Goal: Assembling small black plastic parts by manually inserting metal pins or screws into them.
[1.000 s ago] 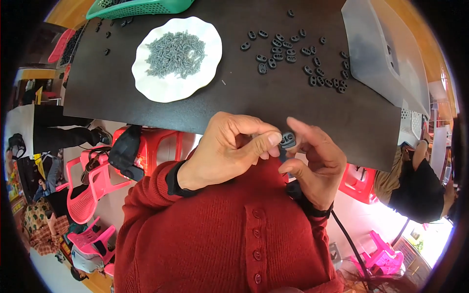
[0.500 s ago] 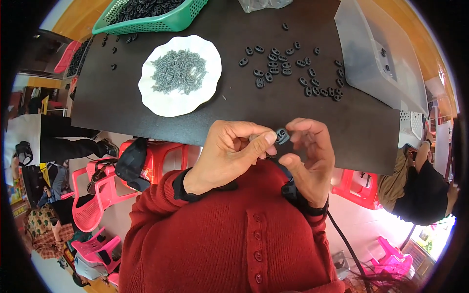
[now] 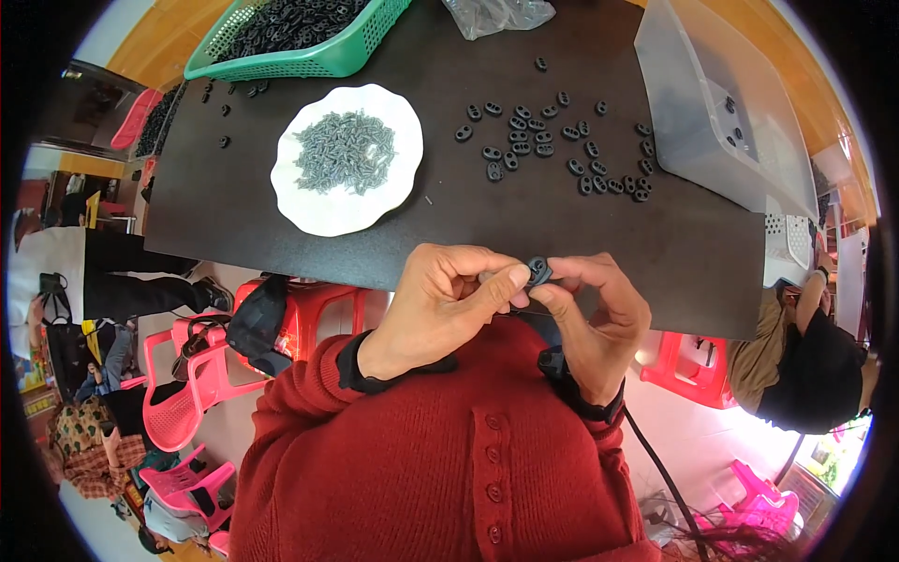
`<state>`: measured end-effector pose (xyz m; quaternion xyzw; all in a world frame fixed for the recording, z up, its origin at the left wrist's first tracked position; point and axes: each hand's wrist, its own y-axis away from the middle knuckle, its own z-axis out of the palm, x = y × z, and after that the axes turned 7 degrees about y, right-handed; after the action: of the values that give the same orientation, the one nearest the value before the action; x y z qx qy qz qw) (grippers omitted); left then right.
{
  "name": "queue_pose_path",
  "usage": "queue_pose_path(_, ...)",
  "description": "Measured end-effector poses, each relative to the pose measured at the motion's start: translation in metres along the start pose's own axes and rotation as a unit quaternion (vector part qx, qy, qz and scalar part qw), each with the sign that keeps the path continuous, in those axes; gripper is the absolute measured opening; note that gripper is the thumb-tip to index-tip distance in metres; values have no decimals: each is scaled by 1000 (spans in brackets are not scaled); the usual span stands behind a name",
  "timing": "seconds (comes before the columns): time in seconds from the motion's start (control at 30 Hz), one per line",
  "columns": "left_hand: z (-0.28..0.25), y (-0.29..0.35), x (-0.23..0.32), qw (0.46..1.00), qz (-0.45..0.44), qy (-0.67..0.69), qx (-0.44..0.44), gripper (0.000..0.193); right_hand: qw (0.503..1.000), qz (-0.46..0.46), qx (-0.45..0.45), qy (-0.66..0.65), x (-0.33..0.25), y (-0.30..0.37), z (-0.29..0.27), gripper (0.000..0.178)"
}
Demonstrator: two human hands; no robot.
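Note:
A small black two-holed cord lock (image 3: 537,271) is held in front of my chest, close to the table's near edge. My left hand (image 3: 440,309) pinches it from the left between thumb and fingertips. From the other side, my right hand (image 3: 599,323) closes its thumb and forefinger at the lock's right edge. Beyond my hands lies a loose group of similar cord locks (image 3: 545,150) on the dark table. To their left, a white wavy-edged plate (image 3: 309,214) carries a heap of small metal springs (image 3: 345,152).
At the far left stands a green basket (image 3: 323,62) full of black pieces. A translucent plastic bin (image 3: 698,155) sits at the right with a few pieces inside. A clear plastic bag (image 3: 501,14) lies at the back. Red stools (image 3: 688,373) stand below the dark table (image 3: 449,225).
My right thumb and forefinger have come in from the right and closed on the cord lock. The view has shifted slightly, so the table things sit a little lower.

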<state>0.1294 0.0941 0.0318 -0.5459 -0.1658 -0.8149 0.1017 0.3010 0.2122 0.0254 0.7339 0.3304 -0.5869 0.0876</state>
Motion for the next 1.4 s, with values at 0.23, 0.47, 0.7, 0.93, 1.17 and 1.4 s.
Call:
queue_pose_path(0.23, -2, -5, 3, 1000, -22, -22, 6, 29, 999, -37, 10, 21, 6, -2, 3, 28)
queue_pose_path(0.47, -7, -2, 12, 999, -25, -14, 16, 27, 1000, 9, 2, 26, -12, -8, 8, 34)
queue_pose_path(0.7, -34, 6, 28, 999, -44, 30, -1, 26, 999, -7, 3, 47, -40, -18, 38, 33)
queue_pose_path(0.93, -54, -4, 32, 998, -51, 44, -12, 28, 992, -20, 40, 117, -44, -28, 59, 32)
queue_pose_path(1.17, -66, -16, 18, 998, -56, 41, -10, 29, 862, -70, 340, 371, -53, -104, -16, 24)
queue_pose_path(1.4, -73, -17, 9, 997, -68, 42, 1, 24, 830, -38, 360, 424, -13, -168, -105, 30)
